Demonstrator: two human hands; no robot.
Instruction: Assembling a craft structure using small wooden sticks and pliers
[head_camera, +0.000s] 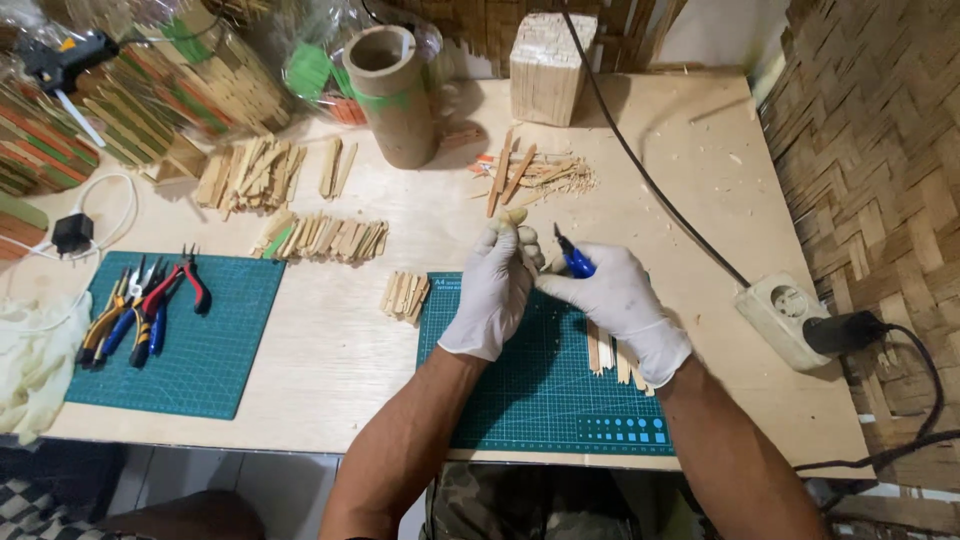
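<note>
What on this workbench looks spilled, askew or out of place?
Only minor mess: splinters and shavings lie loose on the table beyond the gloved left hand and right hand, which holds a blue-handled tool. The pliers lie crossed on the other cutting mat.

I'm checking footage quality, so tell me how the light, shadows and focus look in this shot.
Head view: even, soft indoor light on the table, no harsh glare. The bamboo tube and wood block throw soft shadows. Both gloved hands, left hand and right hand, are fairly sharp; the edges bend slightly from the wide lens.
</note>
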